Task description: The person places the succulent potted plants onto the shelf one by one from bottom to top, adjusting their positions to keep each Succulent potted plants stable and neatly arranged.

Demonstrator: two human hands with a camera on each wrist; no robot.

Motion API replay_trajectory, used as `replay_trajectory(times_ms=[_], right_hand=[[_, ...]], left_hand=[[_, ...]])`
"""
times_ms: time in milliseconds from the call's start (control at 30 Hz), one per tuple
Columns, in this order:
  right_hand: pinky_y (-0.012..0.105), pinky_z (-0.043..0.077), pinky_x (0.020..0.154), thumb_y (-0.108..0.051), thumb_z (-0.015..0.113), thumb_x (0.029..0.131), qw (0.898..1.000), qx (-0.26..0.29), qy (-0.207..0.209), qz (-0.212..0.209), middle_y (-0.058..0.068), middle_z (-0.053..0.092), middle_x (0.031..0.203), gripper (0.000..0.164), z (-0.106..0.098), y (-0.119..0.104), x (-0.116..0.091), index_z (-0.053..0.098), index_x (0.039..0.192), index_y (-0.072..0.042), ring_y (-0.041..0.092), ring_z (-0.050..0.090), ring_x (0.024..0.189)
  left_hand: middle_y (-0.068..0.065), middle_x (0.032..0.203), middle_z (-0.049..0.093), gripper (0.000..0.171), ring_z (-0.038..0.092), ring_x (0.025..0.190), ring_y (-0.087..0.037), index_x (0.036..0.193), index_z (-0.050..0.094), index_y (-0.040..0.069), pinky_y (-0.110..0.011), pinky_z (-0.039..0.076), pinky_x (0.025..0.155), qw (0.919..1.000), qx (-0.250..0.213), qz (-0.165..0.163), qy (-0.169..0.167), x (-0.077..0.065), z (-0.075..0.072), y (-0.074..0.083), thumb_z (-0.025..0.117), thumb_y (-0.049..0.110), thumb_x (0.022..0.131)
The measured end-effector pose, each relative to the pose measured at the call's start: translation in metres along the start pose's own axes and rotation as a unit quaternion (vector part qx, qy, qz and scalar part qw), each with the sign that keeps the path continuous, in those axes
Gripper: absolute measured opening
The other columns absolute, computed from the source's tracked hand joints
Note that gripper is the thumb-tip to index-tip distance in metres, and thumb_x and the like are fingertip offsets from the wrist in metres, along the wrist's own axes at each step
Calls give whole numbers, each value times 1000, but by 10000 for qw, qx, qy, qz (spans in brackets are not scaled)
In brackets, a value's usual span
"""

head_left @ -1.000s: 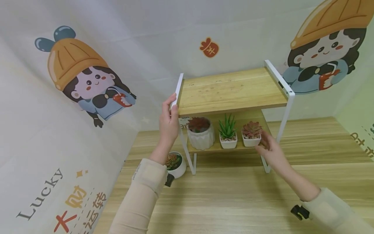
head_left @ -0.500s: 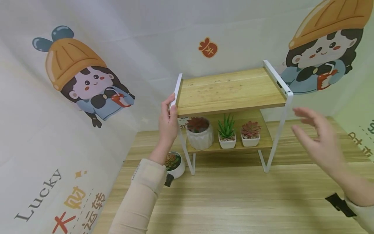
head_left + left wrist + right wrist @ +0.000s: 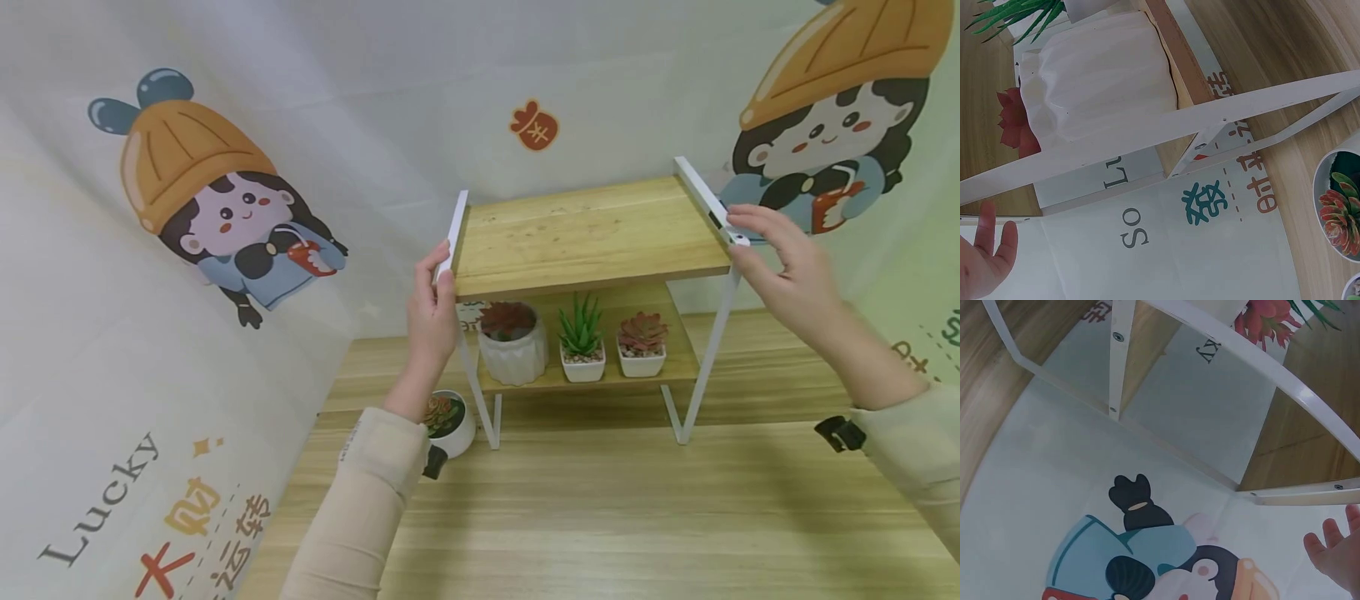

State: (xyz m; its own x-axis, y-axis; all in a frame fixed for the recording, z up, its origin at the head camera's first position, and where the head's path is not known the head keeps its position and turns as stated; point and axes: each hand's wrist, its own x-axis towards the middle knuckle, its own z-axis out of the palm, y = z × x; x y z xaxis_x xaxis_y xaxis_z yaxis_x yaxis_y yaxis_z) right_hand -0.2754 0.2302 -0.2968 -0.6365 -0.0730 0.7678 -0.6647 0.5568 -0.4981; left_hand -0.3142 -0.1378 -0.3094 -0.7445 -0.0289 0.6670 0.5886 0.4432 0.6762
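Observation:
A two-tier wooden shelf rack (image 3: 592,229) with white metal side frames stands on the table. My left hand (image 3: 432,321) holds the front of its left top rail, thumb at the front corner. On the right, my other hand (image 3: 798,275) grips the opposite top rail near its front corner, between thumb and fingers. The lower tier carries three potted plants: a dark red succulent in a large fluted white pot (image 3: 514,354), a spiky green aloe (image 3: 581,329) and a pinkish-red succulent (image 3: 642,333), the last two in small square white pots.
On the table (image 3: 585,508), left of the rack, a round white pot (image 3: 456,437) with a reddish-green succulent is partly hidden by my left sleeve. Another pot's edge (image 3: 1352,290) shows in the left wrist view. A printed cloth wall (image 3: 375,108) stands behind.
My right hand has left the pinkish-red succulent's pot, swung out to the right and risen to the rack's right top rail. My left hand keeps its place.

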Motion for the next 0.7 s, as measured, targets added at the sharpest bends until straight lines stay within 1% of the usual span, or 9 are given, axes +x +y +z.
replay_trajectory(times_ms=[67, 200, 300, 400, 467, 533, 633, 667, 700], right_hand=[[10, 28, 95, -8, 54, 89, 10000, 30, -4, 4, -26, 46, 124, 31, 2, 2, 0, 56, 117, 5, -8, 38, 119], [11, 29, 95, -8, 54, 89, 9998, 160, 36, 99, -27, 47, 124, 30, 4, 5, -2, 57, 115, 5, -7, 39, 119], [12, 29, 95, -7, 54, 88, 9993, 317, 111, 171, -25, 48, 124, 30, 4, 7, -3, 57, 115, 6, -6, 40, 119], [14, 31, 96, -5, 54, 88, 9985, 484, 172, 186, -23, 50, 124, 30, 5, 8, -3, 57, 114, 7, -4, 42, 118], [14, 31, 95, -5, 54, 88, 9981, 554, 211, 156, -22, 50, 124, 29, 7, 9, -3, 57, 114, 8, -3, 43, 118], [15, 32, 96, -3, 54, 87, 9977, 635, 246, 42, -20, 51, 124, 29, 9, 10, -4, 56, 113, 10, -2, 43, 117], [14, 33, 96, -2, 54, 86, 9970, 718, 291, -92, -19, 51, 125, 29, 12, 13, -4, 55, 112, 11, -1, 44, 118], [15, 33, 96, -2, 55, 86, 9967, 740, 309, -124, -18, 51, 125, 29, 12, 13, -5, 55, 112, 12, -1, 44, 117], [15, 33, 97, -1, 55, 85, 9964, 769, 321, -145, -18, 51, 125, 29, 13, 14, -5, 55, 112, 12, -1, 44, 118]], left_hand=[[-3, 139, 45, 38, 49, 77, -24, 124, 44, 4, -28, 40, 66, 10000, -6, 50, 21, 0, 0, 0, 35, 26, 94], [-3, 138, 46, 39, 46, 70, -24, 124, 44, 5, -28, 39, 62, 10000, 9, 93, 29, 0, 1, -1, 35, 27, 94], [-3, 139, 45, 39, 49, 76, -24, 124, 44, 5, -28, 40, 65, 10000, -24, 91, 14, 0, 2, 0, 35, 27, 94], [-5, 139, 44, 38, 53, 97, -26, 123, 44, 3, -32, 41, 73, 9999, -84, 92, 39, 0, 2, 1, 35, 25, 94], [-7, 139, 44, 37, 51, 110, -26, 123, 44, 2, -35, 42, 79, 9998, -166, 81, 57, 0, 2, 2, 35, 23, 94], [-9, 140, 42, 36, 45, 121, -26, 123, 43, 1, -38, 41, 86, 9996, -270, 16, 45, -1, 1, 3, 35, 21, 94], [-8, 143, 39, 38, 43, 123, -22, 128, 41, 4, -36, 40, 89, 9985, -470, -257, -88, -3, 0, 5, 35, 21, 95], [-7, 144, 38, 39, 47, 116, -23, 130, 41, 6, -35, 41, 86, 9981, -473, -357, -157, -4, -1, 6, 35, 22, 95], [-9, 141, 41, 40, 50, 108, -23, 132, 40, 8, -34, 42, 81, 9976, -466, -445, -242, -5, -3, 6, 35, 23, 96]])
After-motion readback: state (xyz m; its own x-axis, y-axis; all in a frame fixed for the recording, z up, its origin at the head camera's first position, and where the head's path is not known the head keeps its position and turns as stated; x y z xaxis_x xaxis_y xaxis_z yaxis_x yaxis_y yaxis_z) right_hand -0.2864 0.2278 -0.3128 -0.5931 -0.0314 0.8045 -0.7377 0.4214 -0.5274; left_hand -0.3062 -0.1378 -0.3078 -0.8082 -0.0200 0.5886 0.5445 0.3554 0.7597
